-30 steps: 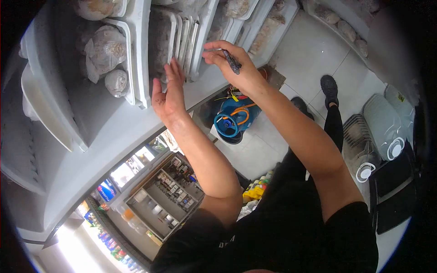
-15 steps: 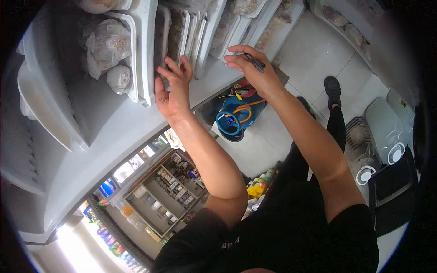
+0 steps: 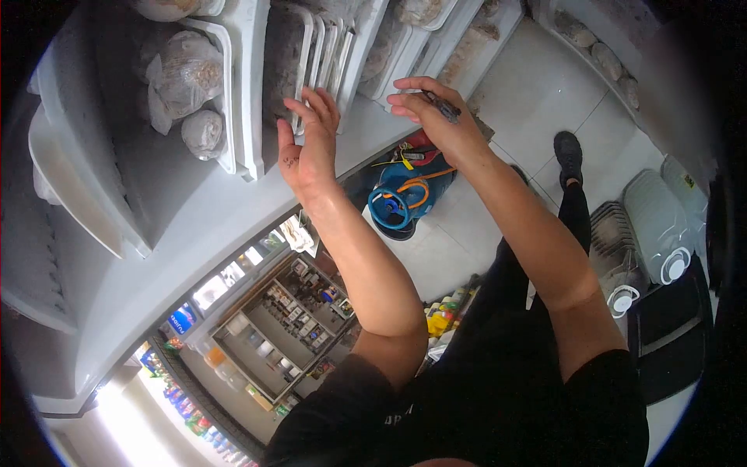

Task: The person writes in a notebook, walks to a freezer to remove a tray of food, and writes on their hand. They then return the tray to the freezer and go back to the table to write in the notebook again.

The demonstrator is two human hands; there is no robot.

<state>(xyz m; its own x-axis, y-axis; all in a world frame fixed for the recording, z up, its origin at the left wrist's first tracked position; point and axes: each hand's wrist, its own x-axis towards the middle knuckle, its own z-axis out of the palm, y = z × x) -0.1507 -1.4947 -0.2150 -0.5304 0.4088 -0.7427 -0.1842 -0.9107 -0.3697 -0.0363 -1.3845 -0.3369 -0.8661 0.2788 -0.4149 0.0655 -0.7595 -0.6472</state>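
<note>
Two bare hands at a white shelving unit (image 3: 117,303) beside a tiled floor (image 3: 455,268) and blue gas cylinder (image 3: 406,201).
Left hand (image 3: 311,152), fingers spread, is at the ends of closely set trays (image 3: 318,61) inside; contact is unclear. Right hand (image 3: 447,128) loosely holds a dark pen (image 3: 443,107). The trays' contents are hard to make out; the top edge crops their compartment.
</note>
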